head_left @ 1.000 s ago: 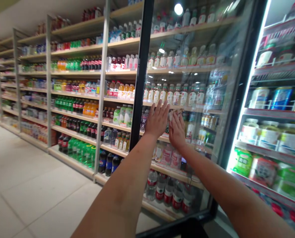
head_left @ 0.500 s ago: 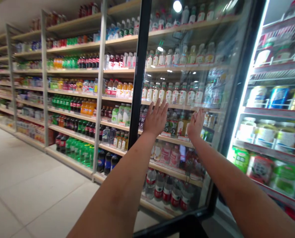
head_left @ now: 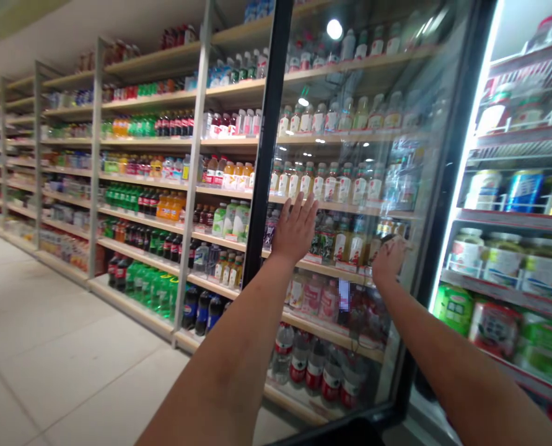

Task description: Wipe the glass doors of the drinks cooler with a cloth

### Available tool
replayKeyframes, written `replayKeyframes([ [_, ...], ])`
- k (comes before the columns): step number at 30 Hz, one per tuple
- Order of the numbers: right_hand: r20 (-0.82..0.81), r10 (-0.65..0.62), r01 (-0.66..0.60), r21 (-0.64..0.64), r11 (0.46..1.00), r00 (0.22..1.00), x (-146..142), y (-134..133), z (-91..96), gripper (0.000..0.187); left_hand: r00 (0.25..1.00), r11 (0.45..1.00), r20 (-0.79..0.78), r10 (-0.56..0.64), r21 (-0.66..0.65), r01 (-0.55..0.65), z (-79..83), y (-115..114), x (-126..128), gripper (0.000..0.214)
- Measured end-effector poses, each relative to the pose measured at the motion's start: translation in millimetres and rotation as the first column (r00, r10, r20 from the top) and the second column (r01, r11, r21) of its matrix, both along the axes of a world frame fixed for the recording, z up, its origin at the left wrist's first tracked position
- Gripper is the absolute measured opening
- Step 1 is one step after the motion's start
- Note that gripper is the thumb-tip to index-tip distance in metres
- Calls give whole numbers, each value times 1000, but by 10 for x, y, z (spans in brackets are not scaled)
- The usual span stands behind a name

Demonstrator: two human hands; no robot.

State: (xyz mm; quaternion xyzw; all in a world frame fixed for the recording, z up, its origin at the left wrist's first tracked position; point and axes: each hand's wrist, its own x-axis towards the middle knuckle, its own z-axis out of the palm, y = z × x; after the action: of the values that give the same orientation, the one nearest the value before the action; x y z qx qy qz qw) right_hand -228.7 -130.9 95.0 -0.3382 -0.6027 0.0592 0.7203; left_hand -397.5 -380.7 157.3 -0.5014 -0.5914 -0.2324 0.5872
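My left hand lies flat and open on the glass door of a drinks fridge, fingers spread, close to the door's black left frame. My right hand presses on the same glass further right, near the door's right edge. Its fingers are curled over a small pale crumpled wad, mostly hidden by the hand. Bottles on store shelves show through the glass behind both hands.
The door stands swung open; the lit fridge shelves with jars and cans are at the right. Long store shelves full of drink bottles run along the aisle to the left. A pale tiled floor lies at the lower left.
My right hand slid across the glass from beside my left hand to the door's right edge and a little lower. My left hand stayed flat in place.
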Motion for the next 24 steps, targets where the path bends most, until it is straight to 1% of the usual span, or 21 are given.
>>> replayKeyframes([
  [2, 61, 45, -52, 109, 993, 997, -132, -180, -23, 61, 1000, 1000, 0, 3, 1, -3, 1, -1, 2, 55],
  [3, 121, 67, -89, 193, 977, 990, -204, -296, -65, 60, 1000, 1000, 3, 3, 1, -3, 1, -1, 3, 55],
  [4, 197, 78, -134, 286, 949, 977, -273, -425, -130, 59, 1000, 1000, 7, 4, 0, -4, 0, -1, 5, 55],
  [5, 290, 76, -187, 381, 905, 954, -332, -558, -216, 58, 1000, 1000, 10, 5, -2, -5, -1, -1, 6, 56],
  [6, 391, 56, -250, 467, 848, 919, -379, -689, -317, 57, 1000, 1000, 11, 6, -4, -6, -2, 1, 7, 56],
  [7, 493, 19, -320, 533, 783, 870, -412, -809, -423, 57, 1000, 1000, 11, 7, -5, -7, -3, 3, 6, 57],
  [8, 593, -30, -400, 578, 711, 805, -429, -913, -525, 57, 1000, 1000, 9, 9, -5, -9, -3, 6, 5, 57],
  [10, 758, -151, -574, 593, 565, 634, -425, -1052, -669, 58, 1000, 1000, 3, 12, -4, -12, -4, 13, -1, 56],
  [11, 812, -212, -650, 567, 506, 544, -411, -1084, -696, 58, 1000, 1000, 2, 14, -3, -14, -4, 16, -4, 56],
  [12, 848, -265, -712, 530, 461, 460, -394, -1094, -689, 57, 1000, 1000, 2, 15, -4, -15, -4, 20, -7, 56],
  [13, 869, -308, -758, 491, 429, 388, -377, -1083, -649, 56, 1000, 1000, 3, 16, -6, -16, -2, 22, -9, 56],
  [14, 878, -335, -785, 463, 412, 342, -363, -1058, -583, 55, 1000, 1000, 5, 17, -8, -17, -1, 24, -11, 57],
  [15, 880, -345, -791, 454, 410, 326, -353, -1022, -498, 54, 1000, 1000, 7, 20, -11, -20, 0, 24, -11, 57],
  [16, 876, -340, -781, 466, 417, 341, -348, -981, -402, 53, 1000, 1000, 10, 24, -13, -24, 1, 24, -11, 57],
  [17, 866, -322, -754, 493, 434, 382, -346, -937, -303, 52, 1000, 999, 11, 29, -15, -29, 2, 22, -10, 57],
  [21, 743, -166, -575, 621, 533, 648, -339, -775, 53, 47, 999, 999, 4, 47, -21, -47, -1, 11, 0, 57],
  [24, 601, -51, -450, 650, 612, 798, -305, -642, 260, 48, 998, 998, 3, 60, -15, -60, -5, 9, 5, 56],
])
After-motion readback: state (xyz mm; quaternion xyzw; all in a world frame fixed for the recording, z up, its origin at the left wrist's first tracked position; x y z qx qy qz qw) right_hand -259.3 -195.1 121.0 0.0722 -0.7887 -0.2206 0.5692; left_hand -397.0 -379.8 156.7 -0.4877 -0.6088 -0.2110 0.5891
